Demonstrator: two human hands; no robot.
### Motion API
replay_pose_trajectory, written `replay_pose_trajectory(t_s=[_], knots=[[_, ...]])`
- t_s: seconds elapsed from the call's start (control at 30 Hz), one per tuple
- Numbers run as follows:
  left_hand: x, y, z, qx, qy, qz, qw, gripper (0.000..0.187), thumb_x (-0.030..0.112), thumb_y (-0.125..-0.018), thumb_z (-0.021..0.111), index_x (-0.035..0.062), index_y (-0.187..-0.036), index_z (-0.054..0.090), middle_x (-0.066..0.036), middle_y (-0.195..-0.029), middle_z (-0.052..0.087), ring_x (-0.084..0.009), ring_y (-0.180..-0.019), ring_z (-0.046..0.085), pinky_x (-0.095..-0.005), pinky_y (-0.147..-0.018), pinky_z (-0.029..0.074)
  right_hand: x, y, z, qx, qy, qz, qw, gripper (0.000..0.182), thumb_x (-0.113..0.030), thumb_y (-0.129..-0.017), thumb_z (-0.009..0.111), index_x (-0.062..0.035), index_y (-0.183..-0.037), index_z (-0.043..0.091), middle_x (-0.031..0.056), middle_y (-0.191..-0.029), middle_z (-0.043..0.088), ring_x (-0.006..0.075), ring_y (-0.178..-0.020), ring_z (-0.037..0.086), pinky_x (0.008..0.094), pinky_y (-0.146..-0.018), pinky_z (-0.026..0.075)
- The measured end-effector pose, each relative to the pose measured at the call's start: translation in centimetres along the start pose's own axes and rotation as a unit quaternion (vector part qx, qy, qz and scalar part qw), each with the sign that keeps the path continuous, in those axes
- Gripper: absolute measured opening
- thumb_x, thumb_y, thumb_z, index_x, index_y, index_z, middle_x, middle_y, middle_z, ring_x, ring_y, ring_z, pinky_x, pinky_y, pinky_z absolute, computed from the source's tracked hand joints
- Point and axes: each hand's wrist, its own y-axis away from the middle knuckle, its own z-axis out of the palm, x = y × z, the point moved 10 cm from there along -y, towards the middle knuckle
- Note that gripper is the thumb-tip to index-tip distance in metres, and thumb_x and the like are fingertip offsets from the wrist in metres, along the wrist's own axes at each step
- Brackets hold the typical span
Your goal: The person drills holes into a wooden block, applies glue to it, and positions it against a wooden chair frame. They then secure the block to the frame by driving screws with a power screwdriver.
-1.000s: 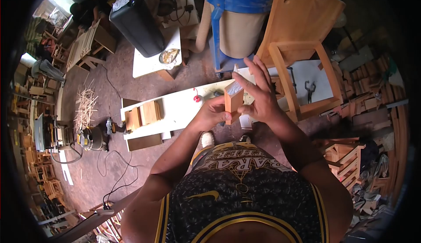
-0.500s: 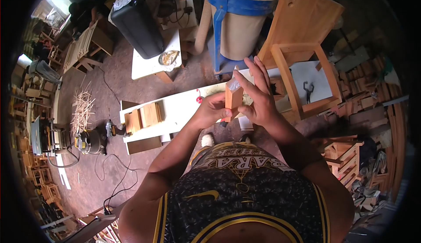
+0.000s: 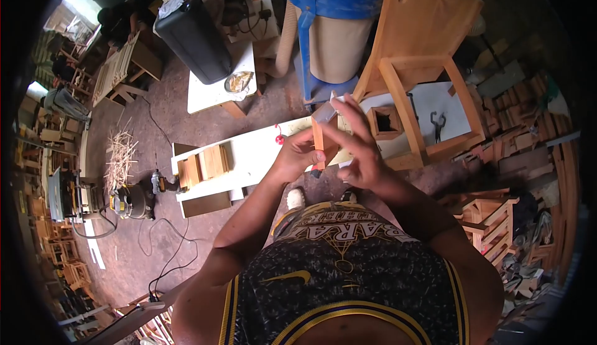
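Head view, workshop, seen from above.

9 o'clock: compressor point(image 3: 129, 200) on the floor, cable trailing toward 6 o'clock. Loose wooden sticks point(image 3: 120, 152) lie just above it.

10 to 11 o'clock: stack of flat wood panels point(image 3: 203, 164) on the left end of the white worktop point(image 3: 255, 155). Black case point(image 3: 193, 34) on a second white surface farther back.

Centre: left hand point(image 3: 297, 156) closed around the lower edge of a small wooden block point(image 3: 324, 136), thumb and fingers gripping it. The block is held upright in the air over the worktop, not resting on it; its top end looks pale, possibly taped or papered, too small to tell. Right hand point(image 3: 356, 149) lies flat against the block's right face, fingers extended and loose, pressing rather than gripping.

1 o'clock: small open wooden box point(image 3: 384, 123) on the worktop, just beside the right hand. Wooden chair frame point(image 3: 423, 65) stands over it. Pliers point(image 3: 438, 125) on the white sheet at 2 o'clock.

Risk, as judged: only the left hand truly holds the block, and low down. If the right palm pushes sideways harder than that grip resists, the block could twist out and drop onto the worktop or the floor by the feet.
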Motion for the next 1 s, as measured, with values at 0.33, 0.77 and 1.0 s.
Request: replay_pose_trajectory(t_s=[0.33,0.77,1.0], knots=[[-0.5,-0.4,2.0,-0.007,0.012,-0.014,1.000,0.060,0.029,-0.078,0.078,0.0030,-0.128,0.055,-0.001,-0.102,0.064,-0.0100,-0.092,0.057,-0.0256,-0.076,0.049,0.8,1.1,-2.0,0.019,0.004,-0.011,1.000,0.074,-0.066,-0.087,0.047,-0.0049,-0.129,0.057,0.0268,-0.143,0.036,0.0459,-0.134,0.032,0.0516,-0.110,0.024],[-1.1,-0.9,2.2,-0.008,-0.036,-0.028,0.999,0.064,0.033,-0.079,0.076,0.0040,-0.131,0.052,-0.003,-0.112,0.064,-0.0108,-0.095,0.060,-0.0266,-0.079,0.050,1.4,0.2,-1.9,0.004,0.023,-0.029,0.999,0.078,-0.072,-0.084,0.044,-0.0095,-0.128,0.060,0.0250,-0.144,0.036,0.0437,-0.136,0.030,0.0517,-0.110,0.023],[-1.5,-0.3,2.0,-0.047,-0.030,-0.055,0.997,0.062,0.029,-0.080,0.077,0.0044,-0.131,0.053,-0.002,-0.111,0.063,-0.0102,-0.098,0.057,-0.0272,-0.081,0.049,2.9,-1.2,-1.9,-0.014,0.079,-0.011,0.997,0.078,-0.073,-0.082,0.047,-0.0108,-0.127,0.061,0.0244,-0.143,0.038,0.0443,-0.134,0.030,0.0524,-0.110,0.022]])
